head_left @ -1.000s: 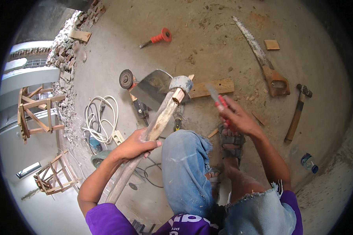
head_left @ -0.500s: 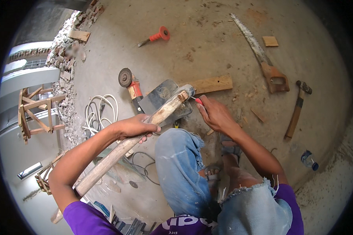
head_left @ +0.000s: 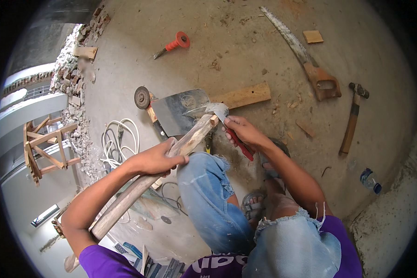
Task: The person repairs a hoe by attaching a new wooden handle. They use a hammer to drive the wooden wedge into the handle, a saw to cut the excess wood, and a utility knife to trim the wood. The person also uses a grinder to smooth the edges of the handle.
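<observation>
My left hand (head_left: 160,157) is wrapped round a long wooden handle (head_left: 125,199), which slants from under my left arm up towards the middle. At its far end, beside the cut wood, is a pale grey metal piece (head_left: 219,110); a light pointed part reaches left from there. Behind lies a broad dark metal blade (head_left: 176,109); I cannot tell whether it joins the handle. My right hand (head_left: 243,132) is closed on a red-handled tool (head_left: 240,143), right by the handle's end. The tool's working end is hard to make out against the grey metal.
Around me lie an angle grinder (head_left: 142,97), a red-gripped chisel (head_left: 172,45), a handsaw (head_left: 320,83), a hammer (head_left: 351,120), a plank (head_left: 245,95) and a plastic bottle (head_left: 369,180). White cable (head_left: 120,143) coils at the left, near rubble (head_left: 72,83).
The red-handled tool has turned in my right hand, its grip now showing below the fingers. The wooden handle's far end has shifted slightly left and down. More of the dark blade shows.
</observation>
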Demonstrator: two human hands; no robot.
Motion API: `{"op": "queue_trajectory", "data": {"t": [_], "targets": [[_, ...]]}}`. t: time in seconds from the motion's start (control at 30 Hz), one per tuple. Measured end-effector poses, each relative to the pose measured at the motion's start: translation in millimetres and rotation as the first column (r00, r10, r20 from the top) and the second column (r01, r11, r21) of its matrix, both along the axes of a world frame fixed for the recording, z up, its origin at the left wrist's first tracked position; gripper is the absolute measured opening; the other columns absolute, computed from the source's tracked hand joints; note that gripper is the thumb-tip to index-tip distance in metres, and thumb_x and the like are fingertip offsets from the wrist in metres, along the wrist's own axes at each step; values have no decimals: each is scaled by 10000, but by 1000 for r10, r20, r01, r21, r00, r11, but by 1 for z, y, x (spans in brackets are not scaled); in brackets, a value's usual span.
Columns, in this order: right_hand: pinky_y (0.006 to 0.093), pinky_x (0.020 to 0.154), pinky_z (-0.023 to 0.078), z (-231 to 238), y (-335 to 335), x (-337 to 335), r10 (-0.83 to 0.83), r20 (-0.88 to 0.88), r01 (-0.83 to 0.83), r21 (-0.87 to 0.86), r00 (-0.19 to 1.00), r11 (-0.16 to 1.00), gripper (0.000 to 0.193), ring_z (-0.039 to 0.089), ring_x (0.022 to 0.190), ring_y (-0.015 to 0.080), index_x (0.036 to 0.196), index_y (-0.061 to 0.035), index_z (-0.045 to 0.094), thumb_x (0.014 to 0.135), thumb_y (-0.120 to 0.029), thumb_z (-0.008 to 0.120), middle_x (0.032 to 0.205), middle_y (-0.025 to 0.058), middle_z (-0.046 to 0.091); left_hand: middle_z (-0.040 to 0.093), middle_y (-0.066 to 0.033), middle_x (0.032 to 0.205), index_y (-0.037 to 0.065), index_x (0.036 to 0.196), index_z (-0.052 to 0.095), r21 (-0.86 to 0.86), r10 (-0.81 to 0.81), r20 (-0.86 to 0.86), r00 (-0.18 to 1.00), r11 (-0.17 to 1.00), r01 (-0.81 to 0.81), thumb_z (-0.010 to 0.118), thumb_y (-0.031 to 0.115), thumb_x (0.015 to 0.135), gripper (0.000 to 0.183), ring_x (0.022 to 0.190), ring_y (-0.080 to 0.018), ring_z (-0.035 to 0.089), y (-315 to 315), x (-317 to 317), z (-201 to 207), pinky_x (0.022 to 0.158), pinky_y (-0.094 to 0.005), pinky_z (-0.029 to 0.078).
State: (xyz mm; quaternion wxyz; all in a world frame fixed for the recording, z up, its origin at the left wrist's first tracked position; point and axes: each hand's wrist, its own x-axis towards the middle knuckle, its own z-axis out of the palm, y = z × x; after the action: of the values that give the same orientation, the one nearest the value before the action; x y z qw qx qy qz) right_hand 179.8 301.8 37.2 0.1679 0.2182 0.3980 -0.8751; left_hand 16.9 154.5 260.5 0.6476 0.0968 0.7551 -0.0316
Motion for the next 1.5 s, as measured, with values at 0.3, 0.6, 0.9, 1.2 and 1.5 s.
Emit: {"op": "queue_trajectory", "data": {"t": [0.3,0.6,0.9,1.2,1.5], "targets": [[339,555,400,12,-6,4,-61,64,30,402,996,915,465,476,586,137,828,-8,539,1041,-397,401,634,31,502,605,-378,1096,-136,1362,330,247,-100,-157,983,959,137,641,336,881,741,1084,-444,613,-20,47,-16,977,-408,453],[305,467,308,14,-5,16,-27,90,-7,364,996,931,502,381,531,99,761,-68,490,1019,-492,414,616,-21,429,629,-200,950,-11,1373,378,425,139,-234,962,905,-28,632,240,918,579,770,-246,636,-45,105,-45,730,-362,518],[282,485,304,8,-6,14,-71,0,64,428,997,901,484,363,545,83,732,-97,468,1031,-474,414,612,-42,401,621,-143,884,-5,1341,394,438,264,-226,938,888,-144,625,211,924,524,569,-150,574,-58,125,-60,552,-314,495],[410,627,394,12,-8,27,62,133,-119,477,989,871,555,426,654,190,786,36,511,1036,-442,379,660,85,462,630,-338,1029,-51,1279,391,411,234,-247,940,904,-117,633,258,889,554,1026,-495,611,-49,124,-50,900,-471,466],[278,501,321,17,-18,52,40,41,-54,459,998,887,522,370,568,78,733,-86,465,1030,-510,399,625,-44,401,633,-317,1035,-39,1290,402,413,255,-228,940,899,-143,641,246,890,546,1000,-452,631,-51,121,-55,866,-444,482]]}}
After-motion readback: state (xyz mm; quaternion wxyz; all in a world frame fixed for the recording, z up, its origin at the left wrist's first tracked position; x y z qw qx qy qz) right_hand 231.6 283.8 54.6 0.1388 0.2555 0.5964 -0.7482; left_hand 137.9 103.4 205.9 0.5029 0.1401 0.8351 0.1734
